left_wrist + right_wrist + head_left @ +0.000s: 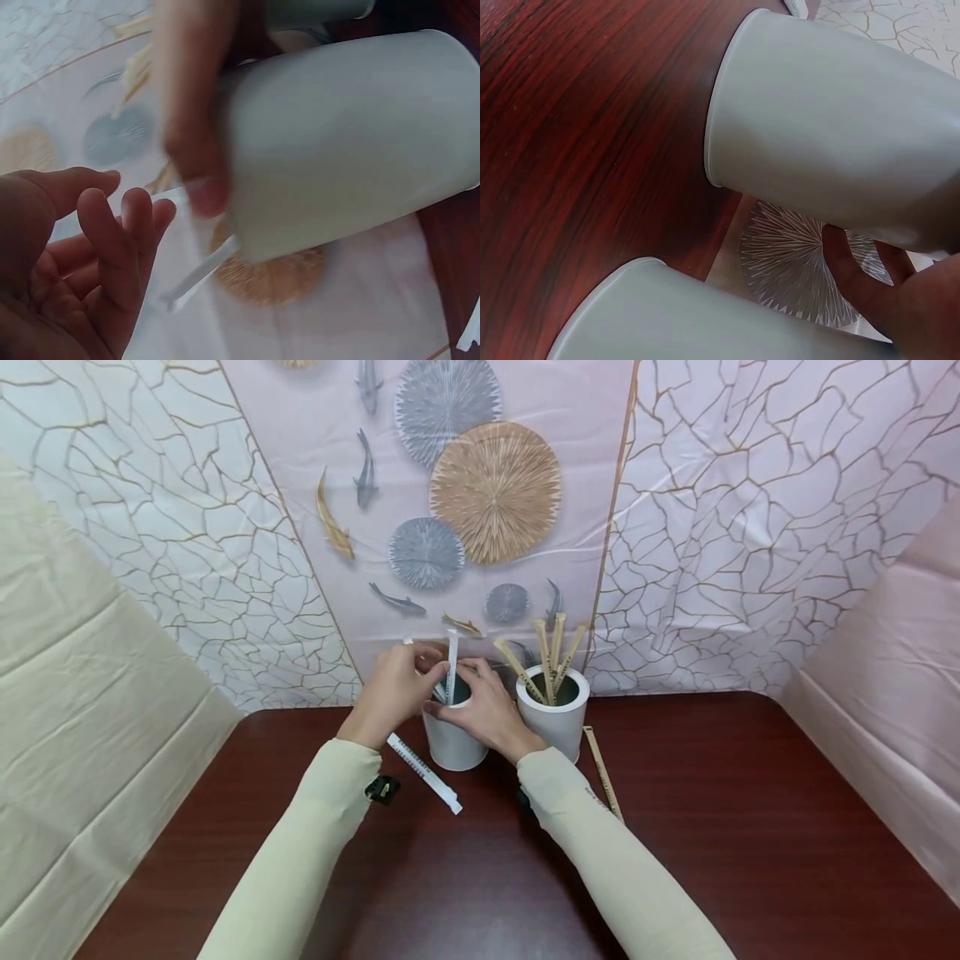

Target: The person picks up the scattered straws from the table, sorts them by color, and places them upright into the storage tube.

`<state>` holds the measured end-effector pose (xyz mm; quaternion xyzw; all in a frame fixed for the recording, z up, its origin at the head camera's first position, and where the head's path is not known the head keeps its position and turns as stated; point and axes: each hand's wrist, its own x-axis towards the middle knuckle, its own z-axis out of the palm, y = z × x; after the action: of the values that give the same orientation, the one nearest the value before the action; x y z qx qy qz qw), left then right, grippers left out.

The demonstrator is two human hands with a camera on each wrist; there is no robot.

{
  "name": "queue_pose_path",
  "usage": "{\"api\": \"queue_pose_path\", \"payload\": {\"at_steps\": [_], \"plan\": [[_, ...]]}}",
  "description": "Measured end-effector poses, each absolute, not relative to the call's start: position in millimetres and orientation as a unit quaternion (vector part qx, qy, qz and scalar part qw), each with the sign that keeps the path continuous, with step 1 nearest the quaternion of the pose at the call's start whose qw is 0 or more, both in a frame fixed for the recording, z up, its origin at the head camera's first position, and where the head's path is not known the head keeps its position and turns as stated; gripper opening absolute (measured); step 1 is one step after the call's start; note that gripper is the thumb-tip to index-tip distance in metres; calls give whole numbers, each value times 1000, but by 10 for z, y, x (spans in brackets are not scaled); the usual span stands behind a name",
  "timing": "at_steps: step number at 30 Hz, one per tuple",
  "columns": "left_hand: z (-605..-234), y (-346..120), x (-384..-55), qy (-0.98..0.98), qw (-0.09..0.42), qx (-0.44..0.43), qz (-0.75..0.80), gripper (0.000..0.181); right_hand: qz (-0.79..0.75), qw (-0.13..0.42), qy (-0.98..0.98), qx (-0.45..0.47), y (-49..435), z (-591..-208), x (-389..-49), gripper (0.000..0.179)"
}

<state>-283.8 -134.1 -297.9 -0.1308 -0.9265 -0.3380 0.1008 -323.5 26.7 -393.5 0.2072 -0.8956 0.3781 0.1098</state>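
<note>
In the head view, my right hand [483,706] wraps round the upper part of a pale cup [453,747], its thumb at the near rim. Two slim white stick packets lean inside this cup; one white stick packet [452,668] stands almost upright, the other tilts left. My left hand [397,689] is above the cup's left side, its loosely curled fingers right beside the upright packet. From the left wrist view, thumb and fingertips of the left hand [97,247] show a small gap between them, and the tilted white packet [199,277] sticks out of the cup mouth.
To the right stands a second pale cup [551,727] holding several tan stick packets [553,664]. One white packet [425,772] lies on the dark red table [480,893] before the left cup; a tan packet [603,772] lies beside the right cup. A patterned cloth [495,585] hangs behind.
</note>
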Motion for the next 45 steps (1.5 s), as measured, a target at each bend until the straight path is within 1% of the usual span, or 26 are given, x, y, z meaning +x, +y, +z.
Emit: {"api": "queue_pose_path", "payload": {"at_steps": [3, 5, 6, 8, 10, 13, 15, 17, 20, 25, 28, 36, 42, 45], "plan": [[-2894, -1455, -2781, -906, 105, -124, -390, 29, 380, 114, -895, 204, 288, -3942, -3247, 92], [-2867, -1565, -2748, -895, 118, -113, -414, 28, 381, 116, -894, 204, 306, -3951, -3256, 93], [-2872, -1628, -2737, -896, 126, -105, -412, 29, 381, 115, -894, 205, 315, -3958, -3261, 93], [-2922, -1757, -2720, -904, 124, -81, -400, 32, 380, 115, -894, 207, 334, -3968, -3268, 94], [-3042, -1887, -2733, -915, 91, -53, -390, 39, 379, 115, -895, 207, 352, -3972, -3275, 94], [-3306, -2012, -2777, -908, -3, -18, -418, 50, 377, 120, -895, 204, 373, -3969, -3289, 94], [-3510, -2049, -2803, -892, -52, 12, -448, 55, 378, 121, -895, 204, 378, -3963, -3299, 94], [-3709, -2053, -2818, -877, -75, 37, -474, 59, 378, 121, -895, 204, 376, -3958, -3308, 94], [-3951, -2006, -2825, -870, -77, 74, -482, 56, 377, 120, -895, 205, 372, -3957, -3317, 95], [-4192, -1860, -2852, -879, -72, 103, -461, 37, 384, 125, -891, 206, 356, -3958, -3296, 92], [-4264, -1832, -2866, -883, -65, 117, -450, 37, 390, 120, -889, 210, 308, -3947, -3263, 91], [-4269, -1919, -2814, -905, -51, 149, -394, 43, 389, 110, -889, 215, 220, -3954, -3237, 94], [-4223, -1977, -2789, -937, -54, 149, -312, 42, 390, 120, -888, 210, 246, -3962, -3234, 91], [-4216, -2027, -2767, -938, -56, 155, -306, 41, 392, 123, -887, 210, 248, -3975, -3237, 89]]}}
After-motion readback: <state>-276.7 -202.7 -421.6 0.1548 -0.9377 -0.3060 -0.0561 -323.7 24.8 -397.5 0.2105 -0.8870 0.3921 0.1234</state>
